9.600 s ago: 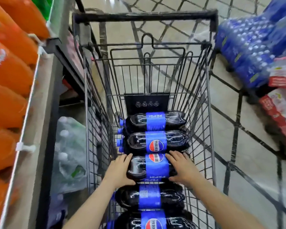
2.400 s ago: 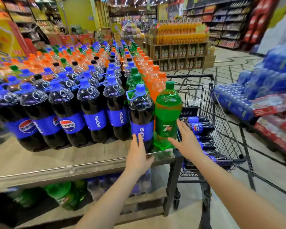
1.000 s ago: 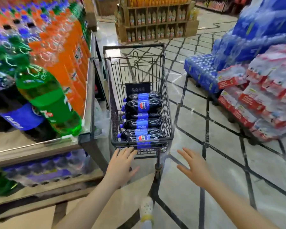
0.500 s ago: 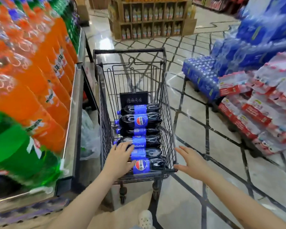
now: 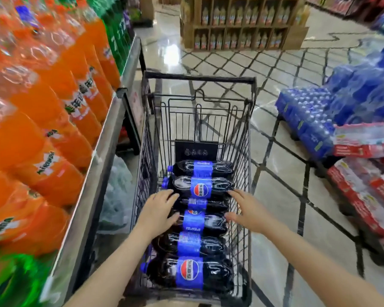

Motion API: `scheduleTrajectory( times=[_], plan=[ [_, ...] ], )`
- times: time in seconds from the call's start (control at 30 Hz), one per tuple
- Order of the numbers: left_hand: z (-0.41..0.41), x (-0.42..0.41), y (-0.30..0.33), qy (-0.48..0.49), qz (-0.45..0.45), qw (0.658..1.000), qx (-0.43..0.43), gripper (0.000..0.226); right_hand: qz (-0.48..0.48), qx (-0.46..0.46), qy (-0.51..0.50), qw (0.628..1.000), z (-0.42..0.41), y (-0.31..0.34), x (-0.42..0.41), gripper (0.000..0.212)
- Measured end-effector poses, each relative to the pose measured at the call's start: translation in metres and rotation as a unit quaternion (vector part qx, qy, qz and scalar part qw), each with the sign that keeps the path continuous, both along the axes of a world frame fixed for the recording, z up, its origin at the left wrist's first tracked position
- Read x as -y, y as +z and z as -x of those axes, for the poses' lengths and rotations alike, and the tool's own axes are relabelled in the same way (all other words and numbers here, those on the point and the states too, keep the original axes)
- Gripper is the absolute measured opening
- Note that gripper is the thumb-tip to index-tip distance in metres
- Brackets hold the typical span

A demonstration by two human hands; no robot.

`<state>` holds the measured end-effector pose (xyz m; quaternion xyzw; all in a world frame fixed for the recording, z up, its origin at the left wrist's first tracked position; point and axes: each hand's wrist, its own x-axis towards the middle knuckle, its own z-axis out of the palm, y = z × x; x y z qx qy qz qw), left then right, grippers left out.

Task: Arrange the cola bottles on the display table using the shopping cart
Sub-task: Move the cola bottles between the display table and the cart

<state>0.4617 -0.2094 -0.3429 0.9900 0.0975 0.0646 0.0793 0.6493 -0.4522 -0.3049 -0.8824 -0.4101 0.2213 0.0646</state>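
Note:
A black wire shopping cart [image 5: 198,77] stands in front of me, beside the display table [image 5: 102,156]. Several dark cola bottles with blue labels lie crosswise in it, caps to the left. Both my arms reach down into the cart. My left hand [image 5: 156,212] hovers with spread fingers over the left end of a cola bottle [image 5: 194,221] in the middle of the row. My right hand [image 5: 247,212] is spread by the right end of the same bottle. Neither hand grips anything. Whether the fingers touch the bottle is unclear.
Orange soda bottles [image 5: 53,111] crowd the display table on my left, with green ones [image 5: 16,282] at the near corner. Blue water packs [image 5: 315,120] and red-wrapped packs [image 5: 364,187] are stacked on the floor at right. A wooden juice stand [image 5: 244,23] is far ahead.
I have stepped closer to the cart. Both hands have moved forward from its near rim down into the basket, over a bottle in the middle of the row.

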Motion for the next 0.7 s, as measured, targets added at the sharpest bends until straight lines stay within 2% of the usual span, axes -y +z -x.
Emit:
scheduleTrajectory(
  times=[0.1,0.3,0.57,0.7],
  plan=[
    [-0.041,-0.013,-0.005,0.048,0.009,0.999,-0.011,0.067,0.004,0.013,0.054,0.998,-0.042,-0.007,-0.032,0.081],
    [-0.120,-0.050,-0.054,0.132,0.081,0.982,-0.104,0.076,0.053,-0.021,0.146,0.988,-0.117,-0.057,-0.094,0.084],
    [-0.170,-0.104,-0.154,0.163,0.165,0.944,-0.235,0.126,0.097,-0.031,0.192,0.976,-0.167,-0.141,-0.142,0.084],
    [-0.177,-0.115,-0.183,0.157,0.197,0.931,-0.265,0.138,0.100,-0.032,0.219,0.970,-0.167,-0.164,-0.157,0.087]
  ],
)
